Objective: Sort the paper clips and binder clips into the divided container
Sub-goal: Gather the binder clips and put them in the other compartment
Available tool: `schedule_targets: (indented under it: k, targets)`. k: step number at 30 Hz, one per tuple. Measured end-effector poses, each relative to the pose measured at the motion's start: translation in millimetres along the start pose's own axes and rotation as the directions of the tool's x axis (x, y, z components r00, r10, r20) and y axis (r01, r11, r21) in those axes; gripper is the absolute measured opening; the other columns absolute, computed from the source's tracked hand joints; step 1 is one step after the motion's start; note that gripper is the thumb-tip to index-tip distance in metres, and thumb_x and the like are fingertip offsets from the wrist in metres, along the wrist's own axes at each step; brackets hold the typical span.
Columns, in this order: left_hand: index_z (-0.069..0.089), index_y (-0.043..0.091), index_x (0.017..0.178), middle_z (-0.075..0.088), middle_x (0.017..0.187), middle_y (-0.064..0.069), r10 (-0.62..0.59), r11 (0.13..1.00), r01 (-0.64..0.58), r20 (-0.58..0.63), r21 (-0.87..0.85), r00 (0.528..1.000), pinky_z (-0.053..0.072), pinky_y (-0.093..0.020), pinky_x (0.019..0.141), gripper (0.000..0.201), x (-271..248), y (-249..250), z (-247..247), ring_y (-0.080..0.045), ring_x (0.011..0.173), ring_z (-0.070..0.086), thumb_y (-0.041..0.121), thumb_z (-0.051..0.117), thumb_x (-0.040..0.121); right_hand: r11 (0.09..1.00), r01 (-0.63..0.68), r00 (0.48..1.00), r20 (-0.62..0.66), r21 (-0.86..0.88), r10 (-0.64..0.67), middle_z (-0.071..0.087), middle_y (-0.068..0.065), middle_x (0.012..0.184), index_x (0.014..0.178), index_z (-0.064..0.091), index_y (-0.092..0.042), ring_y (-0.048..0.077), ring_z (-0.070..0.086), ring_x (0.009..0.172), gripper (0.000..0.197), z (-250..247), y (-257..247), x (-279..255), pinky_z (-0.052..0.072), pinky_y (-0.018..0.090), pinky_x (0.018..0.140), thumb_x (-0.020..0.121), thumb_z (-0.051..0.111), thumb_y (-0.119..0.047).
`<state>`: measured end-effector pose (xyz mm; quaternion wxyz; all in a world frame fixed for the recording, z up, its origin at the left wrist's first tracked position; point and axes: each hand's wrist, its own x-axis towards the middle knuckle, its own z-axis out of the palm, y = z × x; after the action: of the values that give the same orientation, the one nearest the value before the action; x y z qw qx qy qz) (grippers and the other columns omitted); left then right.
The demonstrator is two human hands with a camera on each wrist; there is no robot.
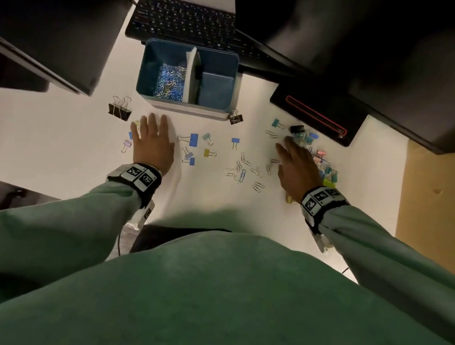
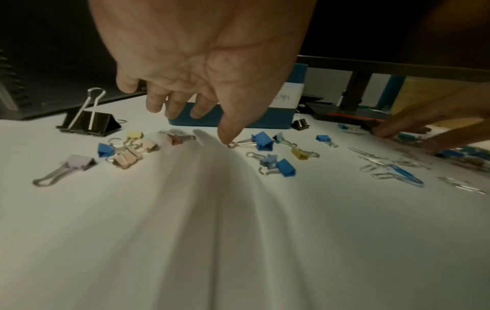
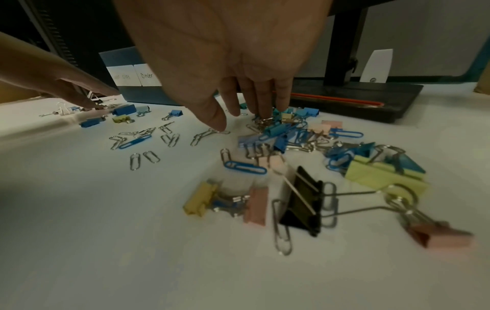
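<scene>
The blue divided container (image 1: 146,73) stands at the back of the white table; its left compartment holds a heap of paper clips (image 1: 171,82). My left hand (image 1: 151,122) lies flat and open before it, among small coloured binder clips (image 2: 127,155); its thumb tip touches the wire handle of a blue binder clip (image 2: 262,141). A large black binder clip (image 1: 119,110) sits to its left. My right hand (image 1: 287,145) reaches with straight fingers onto a pile of binder clips (image 3: 286,130). Loose paper clips (image 1: 242,171) lie between the hands.
A black keyboard (image 1: 183,20) lies behind the container. A black monitor base (image 1: 316,114) with a red line borders the pile on the right. A dark monitor (image 1: 46,15) overhangs the left. A small black binder clip (image 1: 235,118) sits by the container's front right corner.
</scene>
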<state>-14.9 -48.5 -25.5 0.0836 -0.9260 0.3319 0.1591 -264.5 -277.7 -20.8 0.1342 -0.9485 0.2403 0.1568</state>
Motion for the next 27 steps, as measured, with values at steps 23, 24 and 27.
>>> schedule_targets:
  k: [23,24,27]
  targets:
    - [0.025,-0.001,0.145,0.038,0.146,-0.020,0.284,0.959,-0.284,0.055,-0.011,0.957,0.024,-0.042,0.114,0.054,-89.6,32.8,17.1,-0.032,0.134,0.037,0.007,0.043,0.095,0.955,0.276,0.958,0.054,0.103,-0.283,0.033,0.020,0.149,0.141,0.038,-0.001,0.033,0.031,0.138,0.063,21.5,-20.6,-29.3,0.033,0.041,0.113,0.082,0.051,0.015]
    - [0.023,-0.001,0.146,0.034,0.149,-0.020,0.356,0.934,-0.356,0.064,-0.014,0.932,0.021,-0.041,0.116,0.054,-95.2,43.3,16.3,-0.031,0.137,0.033,0.007,0.041,0.096,0.949,0.285,0.955,0.048,0.139,-0.293,0.035,0.019,0.146,0.140,0.040,-0.002,0.032,0.032,0.137,0.062,21.3,-23.7,-25.6,0.036,0.041,0.111,0.081,0.050,0.016]
    - [0.023,-0.002,0.146,0.027,0.152,-0.022,0.547,0.837,-0.548,0.088,-0.013,0.833,0.019,-0.042,0.117,0.053,-95.2,74.5,11.7,-0.033,0.140,0.029,0.006,0.036,0.095,0.925,0.287,0.954,0.010,0.248,-0.299,0.042,0.014,0.139,0.137,0.044,-0.005,0.027,0.038,0.131,0.057,13.8,-32.9,-8.3,0.041,0.036,0.107,0.083,0.050,0.013]
